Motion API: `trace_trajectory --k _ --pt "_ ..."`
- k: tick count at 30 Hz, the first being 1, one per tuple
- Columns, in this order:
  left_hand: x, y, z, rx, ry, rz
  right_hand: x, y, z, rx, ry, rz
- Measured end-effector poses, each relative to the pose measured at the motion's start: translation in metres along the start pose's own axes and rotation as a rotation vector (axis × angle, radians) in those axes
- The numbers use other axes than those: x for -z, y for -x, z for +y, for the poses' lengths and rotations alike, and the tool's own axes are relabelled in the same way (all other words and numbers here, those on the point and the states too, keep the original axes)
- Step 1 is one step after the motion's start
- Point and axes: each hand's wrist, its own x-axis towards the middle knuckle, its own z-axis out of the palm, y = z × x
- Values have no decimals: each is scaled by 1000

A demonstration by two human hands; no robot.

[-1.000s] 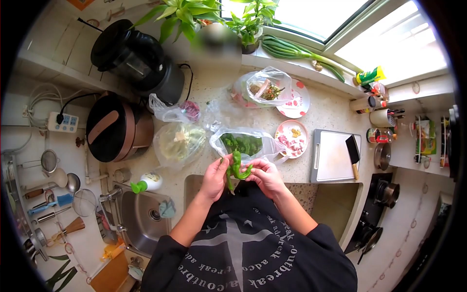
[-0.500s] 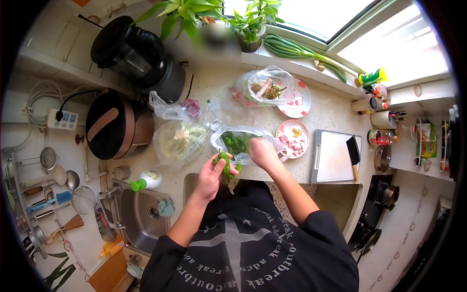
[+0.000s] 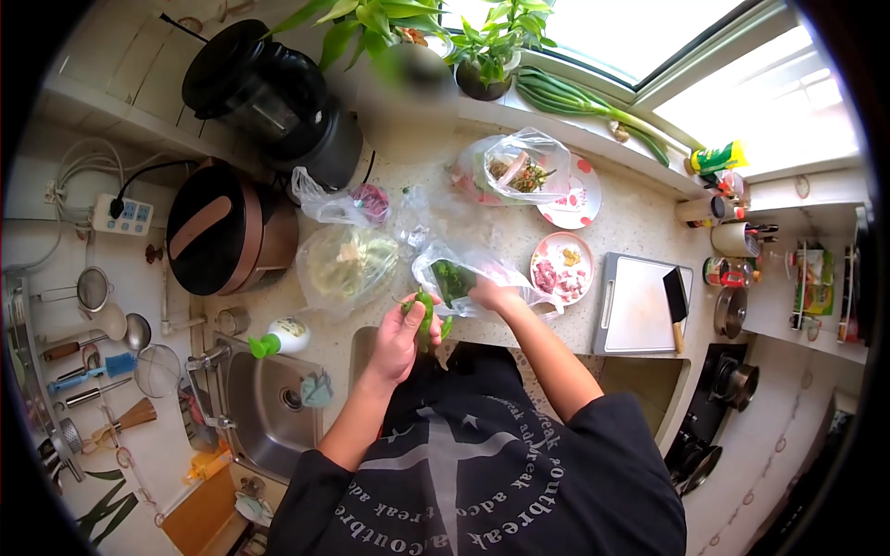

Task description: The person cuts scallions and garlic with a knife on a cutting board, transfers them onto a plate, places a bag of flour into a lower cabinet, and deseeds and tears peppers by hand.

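Note:
My left hand [image 3: 399, 345] is closed around several green peppers [image 3: 425, 320], held just in front of the counter edge. My right hand [image 3: 493, 296] reaches into a clear plastic bag [image 3: 469, 255], its fingers hidden inside. More green peppers [image 3: 451, 280] lie in that bag. Just right of the bag is a plate [image 3: 560, 235] with pieces of raw meat [image 3: 558, 280] and a small yellowish heap, perhaps ginger. To the left sits another clear bag [image 3: 348, 269] with pale green contents.
A cutting board [image 3: 640, 306] with a cleaver [image 3: 675, 296] lies at right. The sink [image 3: 264, 408] and a green-topped bottle [image 3: 283, 338] are at left. Behind stand a rice cooker [image 3: 222, 232], a blender [image 3: 273, 102] and a bag [image 3: 528, 157] beside a dotted plate [image 3: 584, 215].
My right hand has gone deeper into the pepper bag, and the bag's opening has shifted over it. My left hand still holds peppers. The view has shifted slightly.

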Motion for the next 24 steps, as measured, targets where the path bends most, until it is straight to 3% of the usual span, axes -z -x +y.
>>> trace_trajectory --k 9,10,13,17,24 --pt "-7 -6 2 4 -17 10 53 68 -27 70 -213 248" --pt "-7 -7 1 4 -17 7 44 72 -21 188 -244 460" --pt "-7 -9 0 11 -7 4 53 86 -16 135 -522 376" --pt "-11 -12 -3 10 -2 34 59 104 -20 -87 -1373 100" --pt "-29 -23 -14 -44 -24 86 68 124 -38 1 -1711 43"
